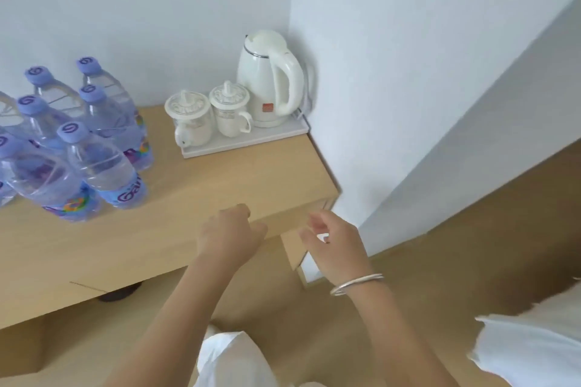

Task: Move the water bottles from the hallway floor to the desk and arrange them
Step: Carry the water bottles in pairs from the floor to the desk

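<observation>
Several clear water bottles (94,160) with purple caps and purple labels stand upright in a tight cluster on the left part of the light wooden desk (195,198). My left hand (229,236) hovers over the desk's front edge with its fingers curled and nothing in it. My right hand (333,242), with a silver bangle on the wrist, hangs just off the desk's right corner with its fingers loosely spread, holding nothing. Both hands are well to the right of the bottles.
A white tray (245,141) at the desk's back right carries a white electric kettle (270,78) and two lidded white cups (207,116). A white wall (408,72) juts out right of the desk. The wooden floor (456,261) lies below, with my white clothing at the bottom.
</observation>
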A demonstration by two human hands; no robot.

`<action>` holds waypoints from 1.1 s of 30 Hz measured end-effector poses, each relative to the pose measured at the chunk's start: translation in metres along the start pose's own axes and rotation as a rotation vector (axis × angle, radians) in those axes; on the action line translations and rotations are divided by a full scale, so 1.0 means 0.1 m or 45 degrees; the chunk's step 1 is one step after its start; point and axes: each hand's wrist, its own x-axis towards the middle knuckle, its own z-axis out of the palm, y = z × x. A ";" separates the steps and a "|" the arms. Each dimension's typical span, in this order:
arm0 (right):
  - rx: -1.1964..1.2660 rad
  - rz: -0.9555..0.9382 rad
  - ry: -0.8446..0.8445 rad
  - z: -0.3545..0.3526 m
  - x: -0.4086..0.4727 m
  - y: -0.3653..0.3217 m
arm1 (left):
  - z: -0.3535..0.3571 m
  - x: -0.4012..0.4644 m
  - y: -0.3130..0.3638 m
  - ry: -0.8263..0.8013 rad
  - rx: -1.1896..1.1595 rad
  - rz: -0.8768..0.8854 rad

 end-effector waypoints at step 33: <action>-0.197 0.982 0.781 -4.04 -0.53 2.99 | 1.90 -0.18 5.77 -0.422 0.242 1.405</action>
